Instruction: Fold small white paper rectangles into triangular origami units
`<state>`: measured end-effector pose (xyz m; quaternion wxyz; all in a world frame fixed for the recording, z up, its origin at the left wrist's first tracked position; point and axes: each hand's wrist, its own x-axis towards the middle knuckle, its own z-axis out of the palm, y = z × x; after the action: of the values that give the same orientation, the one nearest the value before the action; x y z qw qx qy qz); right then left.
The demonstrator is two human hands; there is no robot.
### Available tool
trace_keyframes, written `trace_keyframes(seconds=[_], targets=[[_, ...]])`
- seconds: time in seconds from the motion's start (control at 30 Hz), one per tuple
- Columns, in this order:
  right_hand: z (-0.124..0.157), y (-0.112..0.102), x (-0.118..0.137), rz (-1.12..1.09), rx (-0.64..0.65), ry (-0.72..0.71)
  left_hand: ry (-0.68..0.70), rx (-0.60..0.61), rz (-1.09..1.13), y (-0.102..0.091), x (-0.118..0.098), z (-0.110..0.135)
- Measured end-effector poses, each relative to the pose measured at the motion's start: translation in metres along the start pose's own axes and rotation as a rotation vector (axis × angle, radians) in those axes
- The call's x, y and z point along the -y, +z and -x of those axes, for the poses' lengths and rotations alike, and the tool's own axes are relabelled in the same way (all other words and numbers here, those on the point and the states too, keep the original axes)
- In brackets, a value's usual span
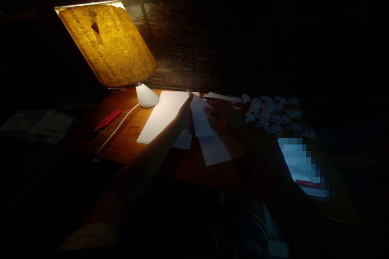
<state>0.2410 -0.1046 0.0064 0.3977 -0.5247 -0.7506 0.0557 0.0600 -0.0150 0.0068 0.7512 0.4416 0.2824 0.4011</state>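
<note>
A white sheet of paper (201,119) is held up over the table between my two hands. My left hand (184,114) grips its left edge, with the thumb pointing up. On the right edge, in deep shadow, my right hand (223,112) has its fingers bent around the paper; their exact hold is dim. Under my left hand lie larger white sheets (161,119), brightly lit. Another white piece of paper (214,151) lies on the wood just below the held one.
A lamp with a newsprint shade (112,44) and white base (146,95) stands left; its cord crosses the wooden table (127,137). A red-handled cutter (108,119) lies nearby. Several folded white paper pieces (267,111) are heaped right, beyond a lit screen (299,160).
</note>
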Motion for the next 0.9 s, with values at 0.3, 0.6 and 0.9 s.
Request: trace_keyframes(seconds=[0.3,0.6,0.9], targets=[[0.001,-0.002,0.013,-0.226,-0.07,0.097,0.038,-0.135,-0.023,-0.006,0.001,-0.002],[0.0,0.003,0.024,-0.568,-0.08,0.648,0.049,-0.016,-0.056,-0.002,0.003,0.002],[-0.002,-0.008,0.018,-0.155,0.037,0.438,0.192,-0.215,-0.342,-0.005,0.004,-0.002]])
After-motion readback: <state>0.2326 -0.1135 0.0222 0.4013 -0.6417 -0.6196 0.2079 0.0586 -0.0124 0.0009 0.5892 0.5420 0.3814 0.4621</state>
